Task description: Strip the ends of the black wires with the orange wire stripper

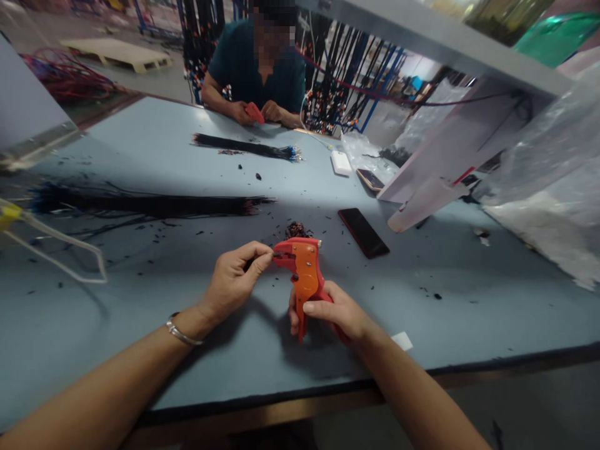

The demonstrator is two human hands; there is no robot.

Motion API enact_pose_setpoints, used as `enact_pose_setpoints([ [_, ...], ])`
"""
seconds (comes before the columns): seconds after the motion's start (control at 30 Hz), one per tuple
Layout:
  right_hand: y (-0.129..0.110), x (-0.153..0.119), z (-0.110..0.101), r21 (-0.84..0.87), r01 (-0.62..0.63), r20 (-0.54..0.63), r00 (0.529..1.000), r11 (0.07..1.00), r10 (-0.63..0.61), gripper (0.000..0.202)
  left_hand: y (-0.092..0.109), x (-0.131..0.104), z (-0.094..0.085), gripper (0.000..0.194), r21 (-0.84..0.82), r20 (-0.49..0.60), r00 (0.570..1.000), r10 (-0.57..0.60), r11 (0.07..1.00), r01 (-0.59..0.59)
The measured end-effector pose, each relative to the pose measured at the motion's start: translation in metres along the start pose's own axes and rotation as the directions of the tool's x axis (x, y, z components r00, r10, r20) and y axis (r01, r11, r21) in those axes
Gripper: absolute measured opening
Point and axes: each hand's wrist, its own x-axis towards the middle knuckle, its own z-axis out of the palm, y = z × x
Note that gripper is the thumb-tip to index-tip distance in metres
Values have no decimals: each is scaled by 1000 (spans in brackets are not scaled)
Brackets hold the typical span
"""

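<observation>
Wrapped round the handles of an orange and red wire stripper (306,269) is my right hand (335,309), thumb across the front. The tool stands upright with its jaws facing left. My left hand (239,275) pinches a thin black wire (277,254) right at those jaws; most of the wire is hidden by the fingers. Just behind the tool lies a small pile of dark insulation scraps (296,230). To the left, beyond my left hand, stretches a long bundle of black wires (187,205).
A second wire bundle (244,147) lies farther back, before a person (257,69) holding a red tool (254,113). At right are a dark phone (364,232), another phone (370,179), a white box (340,163) and a slanted panel (435,144). A white wire frame (70,240) juts in left.
</observation>
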Motion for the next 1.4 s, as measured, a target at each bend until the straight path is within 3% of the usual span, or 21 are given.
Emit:
enact_pose_setpoints([
  [0.17,3,-3,3,17,-5,-59,998,1000,6,36,3,0,-3,23,29,27,999,17,999,-17],
  [0.73,2,-3,-2,47,-38,0,999,998,38,34,3,-1,-5,19,131,38,985,170,976,-173],
  [1.4,14,-3,9,4,20,-57,998,1000,-20,40,11,-4,-6,21,139,20,991,129,982,-131],
])
